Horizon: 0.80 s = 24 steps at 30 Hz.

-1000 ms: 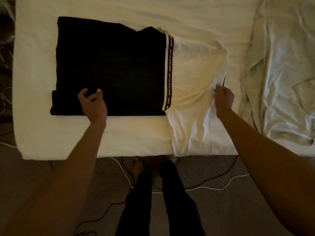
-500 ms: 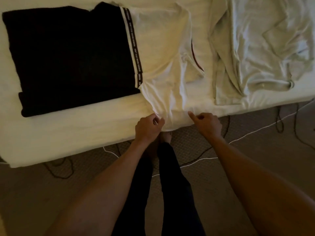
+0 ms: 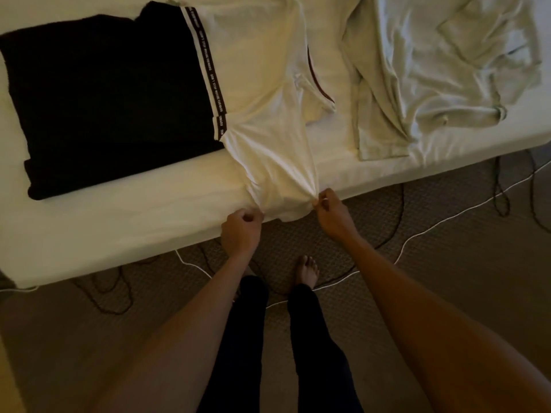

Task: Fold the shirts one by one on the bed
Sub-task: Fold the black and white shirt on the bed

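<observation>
Left hand (image 3: 240, 231) and right hand (image 3: 332, 214) each pinch the white shirt's (image 3: 268, 144) hem, likely to pull it flat toward six o'clock.

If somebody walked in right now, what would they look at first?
Probably the two hands at the near edge of the white bed: the left hand and the right hand each pinch the hem of a creamy white cloth shirt, stretching it tight. A big black folded shirt with a white lettered stripe lies flat just left of it. A crumpled pale grey-green shirt lies on the right.
</observation>
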Tool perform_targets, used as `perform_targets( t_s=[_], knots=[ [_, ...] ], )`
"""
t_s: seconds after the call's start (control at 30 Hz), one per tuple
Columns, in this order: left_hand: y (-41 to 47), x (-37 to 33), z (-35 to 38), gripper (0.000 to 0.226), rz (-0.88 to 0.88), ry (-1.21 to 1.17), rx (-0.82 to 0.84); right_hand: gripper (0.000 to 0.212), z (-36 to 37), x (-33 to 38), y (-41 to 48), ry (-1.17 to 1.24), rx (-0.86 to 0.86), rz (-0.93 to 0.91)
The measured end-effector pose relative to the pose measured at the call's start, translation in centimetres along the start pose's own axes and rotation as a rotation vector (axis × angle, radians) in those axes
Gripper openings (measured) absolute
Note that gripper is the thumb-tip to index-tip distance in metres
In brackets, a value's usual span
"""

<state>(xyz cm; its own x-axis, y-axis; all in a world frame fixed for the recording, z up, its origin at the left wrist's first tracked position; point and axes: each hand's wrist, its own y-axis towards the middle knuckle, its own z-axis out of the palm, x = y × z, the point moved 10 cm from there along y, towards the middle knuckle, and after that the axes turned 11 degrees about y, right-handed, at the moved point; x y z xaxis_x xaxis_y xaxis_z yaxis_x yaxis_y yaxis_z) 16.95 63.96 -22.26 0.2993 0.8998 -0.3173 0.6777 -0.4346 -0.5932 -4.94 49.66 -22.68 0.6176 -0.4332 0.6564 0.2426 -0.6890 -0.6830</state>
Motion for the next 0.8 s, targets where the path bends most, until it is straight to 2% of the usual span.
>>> perform_targets(
  t_s=[0.07, 0.13, 0.2, 0.3, 0.43, 0.5, 0.57, 0.6, 0.7, 0.8],
  knots=[
    [-2.3, -1.8, 0.4, 0.022, 0.148, -0.080, 0.047, 0.013, 0.0, 1.5, -1.3, 0.015, 0.064, -0.053],
    [-5.0, -3.6, 1.6, 0.037, 0.313, -0.116, 0.182, 0.012, -0.6, 3.8, -2.2, 0.028, 0.066, -0.094],
    [-7.6, -4.9, 2.1, 0.055, 0.418, -0.100, 0.205, 0.014, -1.1, 5.7, -2.5, 0.079, 0.060, -0.065],
    [-9.6, -6.4, 0.8, 0.063, 0.364, -0.160, 0.099, 0.018, -0.5, 7.4, -2.9, 0.206, 0.107, 0.096],
    [-10.1, -8.1, -2.9, 0.034, 0.287, -0.253, -0.123, 0.019, 1.0, 10.4, -3.5, 0.515, 0.213, 0.225],
    [-9.6, -7.9, -4.7, 0.026, 0.260, -0.287, -0.157, 0.006, 0.4, 11.7, -3.4, 0.586, 0.177, 0.206],
    [-8.8, -8.0, -6.4, 0.017, 0.291, -0.285, -0.122, 0.027, -0.4, 12.8, -3.2, 0.632, 0.149, 0.163],
    [-8.4, -8.2, -7.5, 0.012, 0.330, -0.280, -0.094, 0.031, -0.6, 13.7, -3.2, 0.636, 0.157, 0.132],
    [-7.1, -9.0, -11.4, 0.012, 0.429, -0.327, 0.015, 0.019, -0.4, 16.6, -3.5, 0.615, 0.259, 0.096],
    [-5.7, -8.9, -14.8, 0.019, 0.330, -0.539, 0.158, 0.023, 0.4, 19.5, -3.8, 0.658, 0.377, 0.119]
  ],
)
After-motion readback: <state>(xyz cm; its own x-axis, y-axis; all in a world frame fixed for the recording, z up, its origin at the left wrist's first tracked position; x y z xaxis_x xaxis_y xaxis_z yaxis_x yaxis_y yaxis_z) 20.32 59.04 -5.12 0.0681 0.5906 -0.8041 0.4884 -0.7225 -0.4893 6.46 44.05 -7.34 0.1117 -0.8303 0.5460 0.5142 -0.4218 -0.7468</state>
